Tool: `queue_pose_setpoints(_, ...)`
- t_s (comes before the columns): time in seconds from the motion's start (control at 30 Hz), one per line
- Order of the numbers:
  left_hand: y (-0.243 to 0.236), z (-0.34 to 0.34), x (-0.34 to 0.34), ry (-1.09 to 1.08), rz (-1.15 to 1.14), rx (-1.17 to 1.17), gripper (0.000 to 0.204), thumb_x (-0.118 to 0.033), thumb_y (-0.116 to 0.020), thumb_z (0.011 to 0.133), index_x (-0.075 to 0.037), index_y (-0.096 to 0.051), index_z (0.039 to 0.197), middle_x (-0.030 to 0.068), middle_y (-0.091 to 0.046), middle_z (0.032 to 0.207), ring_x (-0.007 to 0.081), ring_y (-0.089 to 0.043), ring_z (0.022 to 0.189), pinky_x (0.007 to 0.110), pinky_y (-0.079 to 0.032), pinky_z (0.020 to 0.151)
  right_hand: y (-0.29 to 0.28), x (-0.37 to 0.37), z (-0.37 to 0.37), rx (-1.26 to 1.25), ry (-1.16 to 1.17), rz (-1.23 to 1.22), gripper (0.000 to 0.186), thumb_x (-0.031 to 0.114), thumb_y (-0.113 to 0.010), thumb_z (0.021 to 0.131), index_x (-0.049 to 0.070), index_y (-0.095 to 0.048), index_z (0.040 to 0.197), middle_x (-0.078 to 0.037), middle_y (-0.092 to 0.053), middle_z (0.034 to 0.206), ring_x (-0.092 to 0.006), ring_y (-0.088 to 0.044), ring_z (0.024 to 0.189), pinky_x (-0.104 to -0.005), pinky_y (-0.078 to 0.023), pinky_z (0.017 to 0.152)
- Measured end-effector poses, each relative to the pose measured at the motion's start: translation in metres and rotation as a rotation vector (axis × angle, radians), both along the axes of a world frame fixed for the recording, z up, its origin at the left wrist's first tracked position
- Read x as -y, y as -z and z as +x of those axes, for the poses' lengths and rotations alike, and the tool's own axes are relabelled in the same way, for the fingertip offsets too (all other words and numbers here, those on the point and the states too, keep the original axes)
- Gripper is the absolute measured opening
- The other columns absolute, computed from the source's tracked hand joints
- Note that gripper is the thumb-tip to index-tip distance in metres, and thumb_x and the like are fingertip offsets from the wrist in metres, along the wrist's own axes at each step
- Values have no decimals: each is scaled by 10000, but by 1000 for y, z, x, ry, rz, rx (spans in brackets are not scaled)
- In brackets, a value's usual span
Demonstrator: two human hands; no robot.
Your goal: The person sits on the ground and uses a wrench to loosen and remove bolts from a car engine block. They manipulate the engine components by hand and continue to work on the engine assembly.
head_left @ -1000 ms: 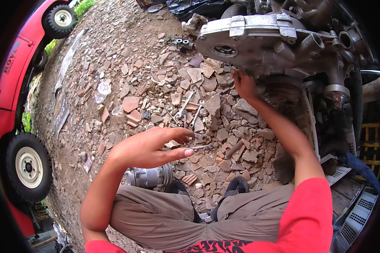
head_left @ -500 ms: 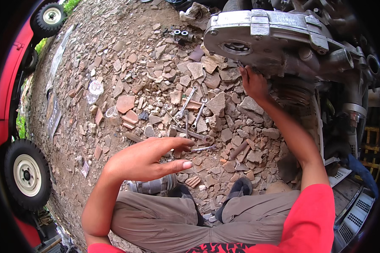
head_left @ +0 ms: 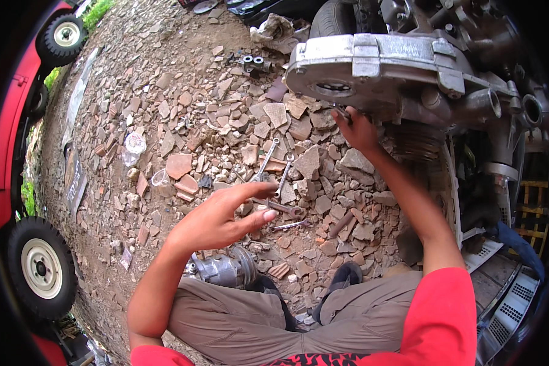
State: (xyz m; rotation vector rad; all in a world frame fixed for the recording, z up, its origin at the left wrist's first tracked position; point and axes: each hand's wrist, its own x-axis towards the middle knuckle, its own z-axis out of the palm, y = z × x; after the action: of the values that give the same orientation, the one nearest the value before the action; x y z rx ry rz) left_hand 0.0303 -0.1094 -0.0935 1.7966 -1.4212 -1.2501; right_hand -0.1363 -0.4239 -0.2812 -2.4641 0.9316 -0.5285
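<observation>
My right hand point(head_left: 357, 130) is closed on a small metal tool point(head_left: 340, 110), probably a wrench, under the aluminium engine housing point(head_left: 384, 64), beside a dark ribbed pulley point(head_left: 415, 143). My left hand point(head_left: 222, 216) hangs open above the rubble, thumb and fingers apart. Near its fingertips lie several wrenches point(head_left: 266, 160) and a short spanner point(head_left: 291, 225) on broken tile and stone. A silver cylindrical compressor point(head_left: 222, 265) sits beside my left knee, partly hidden by my arm and leg.
A red vehicle point(head_left: 12, 152) with tyres point(head_left: 41, 265) stands at left. Broken tiles point(head_left: 165, 110) cover the ground. Small metal parts point(head_left: 253, 64) and a dark tyre point(head_left: 329, 21) lie beyond the engine's end. A yellow crate point(head_left: 534, 216) and grey perforated panels point(head_left: 509, 305) are at right.
My left hand has lifted and moved slightly forward from half a second ago. My right hand stays under the housing, still closed. The view has shifted slightly.
</observation>
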Motion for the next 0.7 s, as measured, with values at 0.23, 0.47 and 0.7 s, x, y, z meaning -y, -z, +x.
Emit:
queue_pose_setpoints(0.23,5,23,100,-438,-560,82,509,-333,-598,947,23,-512,1300,223,-551,1293,351,-528,1221,425,-406,1035,1,23,-4,-168,-55,213,404,473,-592,911,78,-671,878,-179,-654,765,-371,-659,791,-431,-501,709)
queue_pose_setpoints(0.47,31,35,216,-431,-900,104,338,-234,-492,934,55,-620,1051,238,-634,1014,380,-618,973,404,-472,880,15,1,10,-134,145,41,287,389,-634,860,117,-724,880,-140,-702,866,-381,-661,796,-453,-535,775)
queue_pose_setpoints(0.7,51,28,224,-539,-990,79,347,-208,-447,820,61,-616,962,209,-611,856,349,-611,786,386,-482,735,66,4,8,115,71,-424,151,150,-597,749,63,-670,850,-147,-669,840,-381,-626,779,-482,-496,759)
